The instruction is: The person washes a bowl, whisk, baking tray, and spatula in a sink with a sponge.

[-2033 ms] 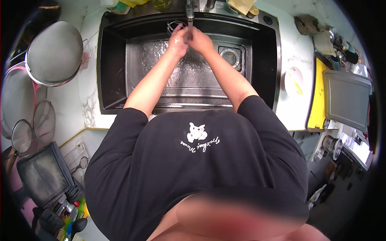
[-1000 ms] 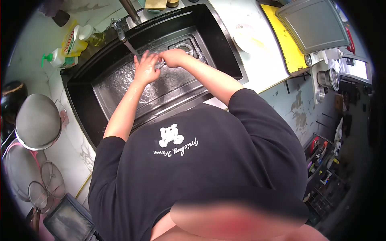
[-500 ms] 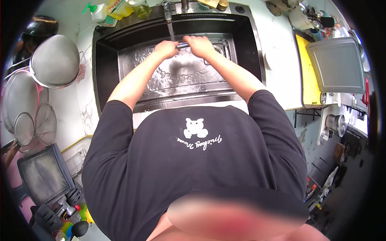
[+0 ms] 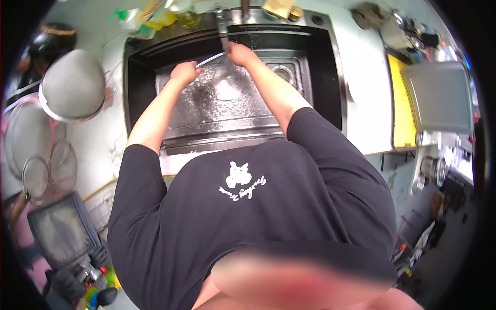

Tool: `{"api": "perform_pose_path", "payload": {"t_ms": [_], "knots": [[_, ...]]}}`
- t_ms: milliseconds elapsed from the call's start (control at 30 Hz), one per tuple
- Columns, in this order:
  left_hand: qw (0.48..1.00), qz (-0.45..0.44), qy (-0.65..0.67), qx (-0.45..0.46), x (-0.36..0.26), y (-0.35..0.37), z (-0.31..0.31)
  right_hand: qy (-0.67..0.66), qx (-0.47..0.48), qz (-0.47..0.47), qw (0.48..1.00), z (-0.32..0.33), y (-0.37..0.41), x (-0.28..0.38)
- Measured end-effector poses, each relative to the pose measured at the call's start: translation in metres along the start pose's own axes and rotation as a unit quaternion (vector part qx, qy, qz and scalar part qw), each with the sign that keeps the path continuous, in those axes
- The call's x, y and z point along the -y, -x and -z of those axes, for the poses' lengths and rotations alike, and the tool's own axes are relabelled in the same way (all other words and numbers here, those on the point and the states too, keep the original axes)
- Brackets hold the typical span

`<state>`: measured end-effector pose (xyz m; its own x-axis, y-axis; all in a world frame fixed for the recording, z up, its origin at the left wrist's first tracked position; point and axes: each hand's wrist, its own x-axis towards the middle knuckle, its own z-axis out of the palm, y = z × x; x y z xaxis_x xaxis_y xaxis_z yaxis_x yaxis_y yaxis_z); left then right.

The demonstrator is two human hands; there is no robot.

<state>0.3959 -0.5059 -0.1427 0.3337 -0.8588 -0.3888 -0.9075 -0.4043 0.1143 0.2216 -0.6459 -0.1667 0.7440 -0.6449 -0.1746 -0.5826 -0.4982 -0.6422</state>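
Both hands are over a dark sink with a wet, shiny floor. A slim, shiny metal utensil spans the gap between them, tilted up toward the right; its exact kind does not show. My left hand is closed around its lower left end. At the upper right end, my right hand is closed on it, right beside the stream under the faucet. Fingers cover both ends of the utensil.
Behind the sink stand a green-topped pump bottle and a yellow sponge-like block. Mesh strainers hang at left. At right, a grey tray leans by a yellow board.
My left hand has moved left and down, and my right hand slightly left to the water stream. More of the utensil shows between them, now slanted. The whole view has shifted a little.
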Motion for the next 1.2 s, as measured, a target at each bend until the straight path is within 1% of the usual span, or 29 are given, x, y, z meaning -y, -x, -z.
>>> {"api": "perform_pose_path", "payload": {"t_ms": [67, 133, 200, 267, 300, 333, 367, 400, 433, 467, 533, 567, 600, 633, 667, 733, 767, 800, 833, 867, 900, 933, 967, 1000, 1033, 1067, 1133, 1167, 1200], "knots": [[1.000, -0.018, 0.020, 0.014, -0.010, -0.010, -0.012, -0.032, -0.049, -0.017, 0.998, 0.012, 0.014, -0.012], [0.999, -0.025, 0.031, 0.013, -0.038, -0.024, -0.021, -0.041, -0.059, -0.062, 0.996, 0.039, 0.038, -0.023], [0.996, -0.057, -0.053, -0.038, -0.064, -0.035, -0.026, -0.010, -0.082, -0.115, 0.990, 0.071, 0.068, -0.022], [0.996, -0.064, -0.050, -0.036, -0.094, -0.043, -0.024, 0.007, -0.136, -0.129, 0.982, 0.107, 0.104, -0.024], [0.992, -0.106, -0.033, -0.053, -0.104, -0.055, -0.030, 0.010, -0.193, -0.108, 0.975, 0.122, 0.123, -0.030], [0.987, -0.143, -0.016, -0.069, -0.113, -0.059, -0.034, 0.015, -0.221, -0.126, 0.967, 0.141, 0.142, -0.033], [0.988, -0.147, -0.012, -0.047, -0.129, -0.052, -0.023, 0.047, -0.269, -0.080, 0.959, 0.155, 0.156, -0.053], [0.989, -0.146, -0.008, -0.026, -0.145, -0.043, -0.011, 0.011, -0.281, -0.168, 0.945, 0.177, 0.184, -0.040], [0.986, -0.157, 0.011, -0.058, -0.152, -0.039, -0.014, 0.004, -0.302, -0.301, 0.904, 0.191, 0.204, -0.029], [0.982, -0.166, 0.028, -0.090, -0.156, -0.037, -0.018, 0.101, -0.339, -0.279, 0.893, 0.201, 0.217, -0.068], [0.977, -0.186, 0.029, -0.097, -0.161, -0.028, -0.015, 0.163, -0.316, -0.265, 0.896, 0.224, 0.241, -0.139], [0.971, -0.203, 0.045, -0.120, -0.160, -0.021, -0.016, 0.260, -0.272, -0.296, 0.878, 0.232, 0.248, -0.165], [0.963, -0.220, 0.061, -0.144, -0.159, -0.013, -0.018, 0.351, -0.225, -0.281, 0.864, 0.227, 0.255, -0.193], [0.962, -0.224, 0.063, -0.140, -0.158, -0.004, -0.026, 0.392, -0.099, -0.309, 0.861, 0.238, 0.260, -0.146], [0.962, -0.226, 0.065, -0.139, -0.155, 0.005, -0.038, 0.400, -0.098, -0.296, 0.862, 0.234, 0.262, -0.154], [0.954, -0.245, 0.171, -0.025, -0.133, 0.018, -0.072, 0.391, -0.123, -0.249, 0.878, 0.227, 0.263, -0.156], [0.953, -0.212, 0.217, 0.007, -0.124, 0.053, -0.051, 0.388, -0.161, -0.091, 0.903, 0.224, 0.262, -0.201], [0.958, -0.144, 0.247, -0.016, -0.116, 0.073, -0.045, 0.394, -0.188, -0.099, 0.894, 0.217, 0.253, -0.223], [0.920, -0.123, 0.345, -0.136, -0.106, 0.087, -0.050, 0.367, -0.176, -0.092, 0.909, 0.218, 0.255, -0.212], [0.887, -0.123, 0.397, -0.200, -0.095, 0.098, -0.048, 0.248, -0.228, -0.041, 0.941, 0.217, 0.254, -0.245], [0.823, -0.163, 0.444, -0.313, -0.092, 0.130, -0.023, 0.115, -0.228, -0.152, 0.955, 0.224, 0.251, -0.211], [0.856, -0.096, 0.407, -0.304, -0.080, 0.153, -0.024, 0.220, -0.211, -0.079, 0.949, 0.229, 0.252, -0.234], [0.909, -0.080, 0.361, -0.194, -0.070, 0.162, -0.016, 0.289, -0.184, -0.168, 0.925, 0.238, 0.249, -0.210], [0.929, -0.096, 0.313, -0.171, -0.056, 0.147, -0.043, 0.327, -0.168, -0.239, 0.899, 0.246, 0.246, -0.173], [0.959, -0.041, 0.259, -0.108, -0.046, 0.140, -0.053, 0.295, -0.200, -0.210, 0.910, 0.251, 0.240, -0.150], [0.943, -0.005, 0.302, -0.141, -0.050, 0.153, -0.039, 0.261, -0.235, -0.188, 0.917, 0.254, 0.228, -0.137], [0.880, -0.072, 0.332, -0.332, -0.062, 0.177, -0.015, 0.208, -0.270, -0.076, 0.937, 0.250, 0.194, -0.127], [0.877, -0.068, 0.329, -0.343, -0.058, 0.173, -0.021, 0.079, -0.289, -0.001, 0.954, 0.236, 0.175, -0.100], [0.897, -0.080, 0.337, -0.273, -0.053, 0.167, -0.027, 0.099, -0.242, 0.036, 0.965, 0.224, 0.152, -0.079]]}}
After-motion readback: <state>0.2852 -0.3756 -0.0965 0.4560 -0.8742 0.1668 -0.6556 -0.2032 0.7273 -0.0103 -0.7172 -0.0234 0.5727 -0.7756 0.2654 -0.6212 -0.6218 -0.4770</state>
